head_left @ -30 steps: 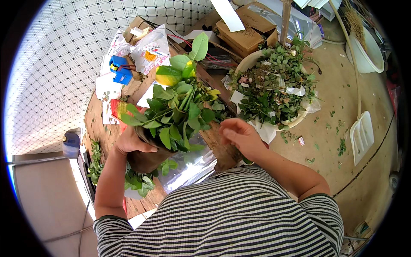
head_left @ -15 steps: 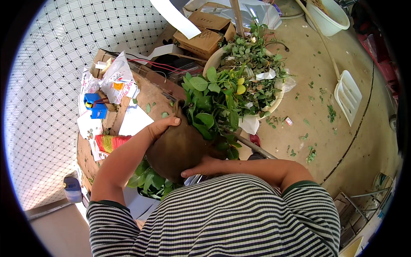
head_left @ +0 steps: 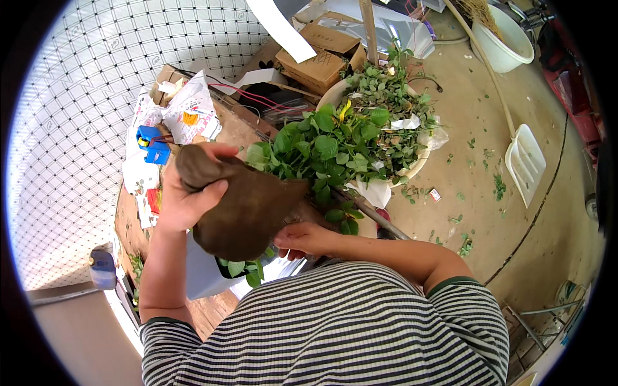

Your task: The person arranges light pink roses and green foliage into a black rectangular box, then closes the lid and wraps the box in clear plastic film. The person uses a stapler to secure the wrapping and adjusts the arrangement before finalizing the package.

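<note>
A brown, smooth, rounded thing (head_left: 248, 206) with a narrow knob-like end lies tilted across both hands; I cannot tell its exact kind. My left hand (head_left: 193, 186) is closed around its narrow end, thumb on top. At its lower right edge is my right hand (head_left: 306, 239), fingers curled; what they pinch, if anything, is hidden. Green leafy stems (head_left: 322, 145) show just beyond the brown thing, and their lower parts are hidden. More green leaves (head_left: 241, 267) stick out below it, by a white container (head_left: 201, 267).
A round tub (head_left: 415, 164) heaped with cut foliage stands beyond the leaves. Cardboard box (head_left: 315, 67), blue tool (head_left: 153, 145) and crumpled white paper bag (head_left: 193, 116) lie at left. A long-handled white scoop (head_left: 524, 157) and a pale tub (head_left: 508, 48) are at right.
My left hand has shifted from the brown thing's far edge to its narrow end, which has swung left and toward me. The right hand's fingers have curled in at the lower edge.
</note>
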`<move>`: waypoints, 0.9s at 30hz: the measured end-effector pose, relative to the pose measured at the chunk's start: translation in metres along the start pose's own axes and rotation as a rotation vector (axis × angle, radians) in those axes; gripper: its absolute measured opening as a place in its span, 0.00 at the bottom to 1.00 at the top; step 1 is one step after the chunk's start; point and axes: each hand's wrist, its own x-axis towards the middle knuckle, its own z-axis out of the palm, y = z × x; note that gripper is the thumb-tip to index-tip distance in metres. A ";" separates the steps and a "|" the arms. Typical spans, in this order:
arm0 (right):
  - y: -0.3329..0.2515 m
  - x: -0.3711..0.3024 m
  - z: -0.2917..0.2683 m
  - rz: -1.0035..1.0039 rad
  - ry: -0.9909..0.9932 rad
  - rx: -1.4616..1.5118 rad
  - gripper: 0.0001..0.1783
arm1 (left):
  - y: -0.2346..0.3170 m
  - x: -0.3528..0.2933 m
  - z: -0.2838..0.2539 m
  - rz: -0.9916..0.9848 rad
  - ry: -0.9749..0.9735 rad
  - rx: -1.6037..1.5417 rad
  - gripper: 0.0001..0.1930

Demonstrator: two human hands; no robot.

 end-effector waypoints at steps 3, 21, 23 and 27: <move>0.000 -0.015 0.004 -0.049 -0.130 -0.102 0.26 | 0.033 -0.046 -0.025 0.216 0.057 -0.225 0.23; -0.094 0.072 0.082 -0.454 -0.024 -0.928 0.19 | -0.063 -0.411 -0.110 0.276 2.032 -0.135 0.15; -0.114 0.111 0.089 -0.380 0.002 -0.933 0.20 | -0.119 -0.454 -0.117 0.154 2.145 -0.081 0.16; -0.129 0.191 0.097 -0.240 0.092 -1.188 0.28 | -0.194 -0.526 -0.125 -0.354 2.077 0.298 0.22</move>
